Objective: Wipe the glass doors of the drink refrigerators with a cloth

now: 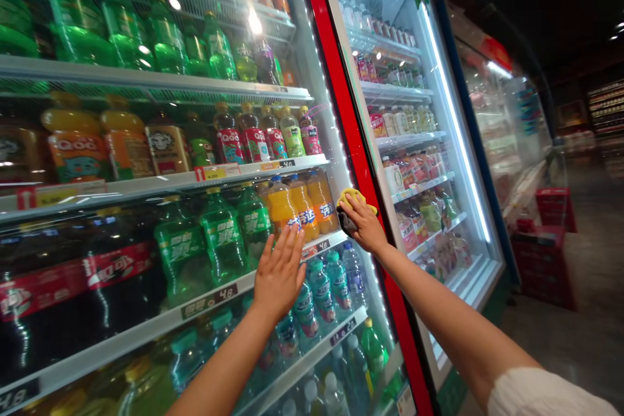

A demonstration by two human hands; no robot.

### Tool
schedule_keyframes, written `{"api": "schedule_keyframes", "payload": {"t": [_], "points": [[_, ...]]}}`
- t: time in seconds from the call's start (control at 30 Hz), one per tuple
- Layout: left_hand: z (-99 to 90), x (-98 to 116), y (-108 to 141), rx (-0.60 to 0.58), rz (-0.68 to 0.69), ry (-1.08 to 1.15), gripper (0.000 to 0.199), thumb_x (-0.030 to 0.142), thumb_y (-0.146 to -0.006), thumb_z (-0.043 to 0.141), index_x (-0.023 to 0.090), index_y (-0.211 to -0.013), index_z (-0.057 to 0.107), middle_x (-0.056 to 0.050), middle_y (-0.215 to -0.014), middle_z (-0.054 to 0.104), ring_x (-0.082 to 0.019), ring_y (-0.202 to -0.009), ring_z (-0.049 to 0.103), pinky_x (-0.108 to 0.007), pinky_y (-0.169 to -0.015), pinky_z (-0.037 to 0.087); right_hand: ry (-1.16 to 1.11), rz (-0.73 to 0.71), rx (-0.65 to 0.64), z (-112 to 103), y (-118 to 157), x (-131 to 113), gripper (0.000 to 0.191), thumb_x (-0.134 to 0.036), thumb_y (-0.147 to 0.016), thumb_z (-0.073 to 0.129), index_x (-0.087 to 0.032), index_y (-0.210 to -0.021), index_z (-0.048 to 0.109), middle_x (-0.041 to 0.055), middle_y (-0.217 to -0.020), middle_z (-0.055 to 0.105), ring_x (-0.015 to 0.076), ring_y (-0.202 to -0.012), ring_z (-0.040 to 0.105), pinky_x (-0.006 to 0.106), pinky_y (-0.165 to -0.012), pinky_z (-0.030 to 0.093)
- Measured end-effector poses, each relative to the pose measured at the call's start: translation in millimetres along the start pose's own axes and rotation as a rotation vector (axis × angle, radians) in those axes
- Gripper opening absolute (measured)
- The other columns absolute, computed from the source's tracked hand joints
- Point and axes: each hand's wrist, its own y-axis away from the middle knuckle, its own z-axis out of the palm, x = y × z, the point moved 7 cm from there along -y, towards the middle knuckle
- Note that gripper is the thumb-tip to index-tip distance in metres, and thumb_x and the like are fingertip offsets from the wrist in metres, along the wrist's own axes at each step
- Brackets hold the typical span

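Note:
My left hand (281, 273) lies flat against the glass door, fingers spread, with nothing in it. Behind the glass near its fingertips stand orange soda bottles (281, 201). Farther right, my right hand (363, 224) presses a yellow and dark grey cloth (351, 196) to the glass beside the red door frame (341, 88). Its fingers lie over the cloth, which is bunched under the palm. Green bottles (221, 234) are on the shelf left of my left hand.
Shelves of bottles fill the fridge behind the glass. A second lit fridge (435, 94) with stocked shelves stands to the right. Beyond it are another display case (492, 97), red boxes (543, 266) and a grey floor (599, 260).

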Motion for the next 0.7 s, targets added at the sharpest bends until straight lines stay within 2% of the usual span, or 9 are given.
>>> {"api": "schedule_keyframes", "payload": {"t": [0.07,0.17,0.23,0.33,0.4,0.5,0.6,0.7], "points": [[-6.7,-9,2,-0.003,-0.021,-0.012,0.083,0.039,-0.098,0.051,0.019,-0.163,0.003,-0.008,-0.168,0.021,-0.023,-0.157,0.015,-0.043,-0.131,-0.002,-0.002,0.101,0.08,-2,-25,-4,0.073,-0.013,-0.085,0.054,-0.027,-0.155,0.043,0.005,-0.166,0.036,0.03,-0.156,0.022,0.054,-0.123,0.03],[-16.1,-21,5,-0.015,-0.063,-0.019,0.087,0.038,-0.096,0.053,0.021,-0.163,0.0,-0.007,-0.169,0.018,-0.025,-0.158,0.015,-0.047,-0.131,0.0,0.012,0.162,0.147,2,-53,-37,0.073,-0.017,-0.086,0.056,-0.029,-0.157,0.04,0.0034,-0.167,0.032,0.0325,-0.157,0.019,0.057,-0.123,0.028],[-21.6,-27,7,-0.015,-0.082,-0.023,0.088,0.037,-0.096,0.054,0.022,-0.163,-0.002,-0.007,-0.169,0.018,-0.026,-0.158,0.016,-0.049,-0.131,0.001,0.022,0.068,0.102,10,-53,-69,0.077,-0.019,-0.085,0.058,-0.033,-0.158,0.037,0.001,-0.168,0.029,0.033,-0.157,0.017,0.058,-0.123,0.025],[-28.2,-33,13,-0.004,-0.08,-0.034,0.087,0.037,-0.096,0.054,0.023,-0.163,-0.001,-0.007,-0.169,0.02,-0.026,-0.157,0.017,-0.049,-0.131,0.001,0.023,-0.161,-0.009,21,-17,-102,0.076,-0.023,-0.084,0.06,-0.036,-0.156,0.04,-0.0001,-0.167,0.033,0.033,-0.157,0.018,0.057,-0.123,0.024],[-31.1,-36,18,-0.002,-0.072,-0.041,0.087,0.038,-0.097,0.054,0.022,-0.163,0.0,-0.007,-0.168,0.021,-0.025,-0.157,0.017,-0.047,-0.131,0.0,0.024,-0.225,-0.035,23,15,-99,0.072,-0.024,-0.084,0.059,-0.036,-0.154,0.044,0.0008,-0.164,0.039,0.0324,-0.156,0.021,0.056,-0.122,0.026],[-34.1,-40,26,-0.008,-0.058,-0.05,0.086,0.039,-0.098,0.052,0.02,-0.163,0.0,-0.008,-0.168,0.023,-0.023,-0.157,0.017,-0.044,-0.131,0.0,0.032,-0.109,0.003,21,36,-69,0.07,-0.019,-0.085,0.055,-0.033,-0.153,0.045,0.0027,-0.162,0.042,0.0314,-0.155,0.024,0.057,-0.121,0.029],[-37.0,-44,32,-0.025,-0.054,-0.055,0.087,0.041,-0.097,0.053,0.02,-0.163,-0.001,-0.007,-0.168,0.022,-0.023,-0.158,0.016,-0.044,-0.131,0.001,0.023,0.082,0.085,17,10,-55,0.072,-0.017,-0.086,0.053,-0.032,-0.156,0.04,0.003,-0.165,0.037,0.0318,-0.156,0.02,0.058,-0.122,0.028],[-42.2,-50,35,-0.032,-0.081,-0.068,0.089,0.042,-0.097,0.053,0.019,-0.163,-0.003,-0.008,-0.169,0.022,-0.024,-0.158,0.016,-0.044,-0.131,0.001,0.014,0.246,0.182,16,-40,-76,0.074,-0.019,-0.087,0.052,-0.032,-0.158,0.036,0.003,-0.167,0.032,0.0344,-0.156,0.017,0.064,-0.122,0.025]]}}
